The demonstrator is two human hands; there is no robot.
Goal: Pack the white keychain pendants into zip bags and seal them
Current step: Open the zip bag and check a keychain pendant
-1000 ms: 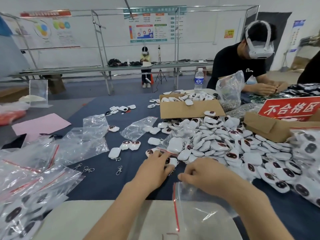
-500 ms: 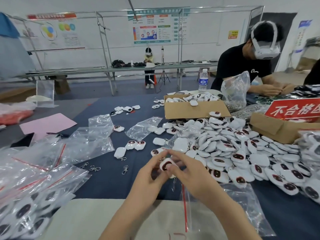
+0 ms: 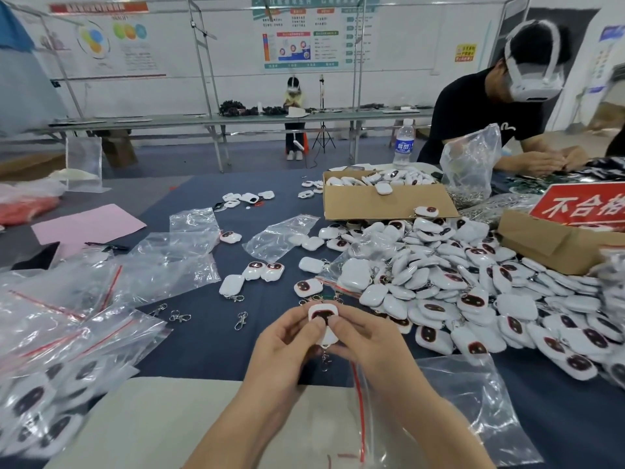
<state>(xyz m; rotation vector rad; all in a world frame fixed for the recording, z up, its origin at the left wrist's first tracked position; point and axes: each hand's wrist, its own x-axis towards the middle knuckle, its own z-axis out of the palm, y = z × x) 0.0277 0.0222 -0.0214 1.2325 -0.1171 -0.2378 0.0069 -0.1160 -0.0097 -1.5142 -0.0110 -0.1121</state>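
Note:
One white keychain pendant [image 3: 324, 313] with a dark oval face is held upright between both hands near the table's front. My left hand [image 3: 285, 346] pinches its left side and my right hand [image 3: 363, 340] pinches its right side, both thumbs on its face. Its metal clasp [image 3: 325, 360] dangles below. A clear zip bag [image 3: 473, 411] with a red seal line lies flat under my right forearm. A big heap of white pendants [image 3: 473, 292] covers the table to the right.
Bagged pendants and loose zip bags [image 3: 67, 326] pile at the left. Loose metal clasps [image 3: 179, 316] lie on the blue cloth. Two cardboard boxes [image 3: 382, 204] [image 3: 548, 245] stand behind the heap. A person in a black shirt [image 3: 473, 113] works at the far right.
Both hands came off the heap, picked up one pendant and raised it toward me. The thumbs now rest on its dark face and the clasp hangs free.

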